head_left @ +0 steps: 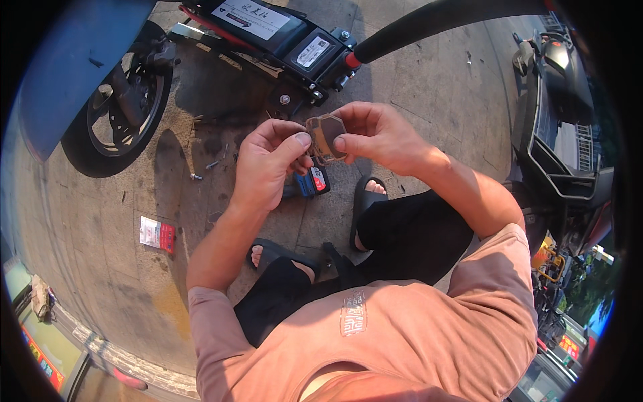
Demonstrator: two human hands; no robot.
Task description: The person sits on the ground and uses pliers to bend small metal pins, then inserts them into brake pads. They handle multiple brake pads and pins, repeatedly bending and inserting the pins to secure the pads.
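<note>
Before my chest, both hands hold a small, brownish brake pad (329,136) with an angular outline and a dark flat face. My left hand (266,157) pinches its left side between thumb and fingers. On the opposite edge, my right hand (375,137) grips with the thumb laid over the dark face. Some thin edges show below the pad, but I cannot tell whether they belong to a second piece. Under my hands, a blue and black power tool battery (313,181) with a red and white label is on the ground, partly hidden by my left hand.
A black hydraulic floor jack (288,50) with a long handle (442,23) lies ahead. At the left stands a motorcycle wheel (120,107). Loose bolts (195,177) and a red and white packet (157,234) rest on the pavement. A parked vehicle (559,134) borders the right.
</note>
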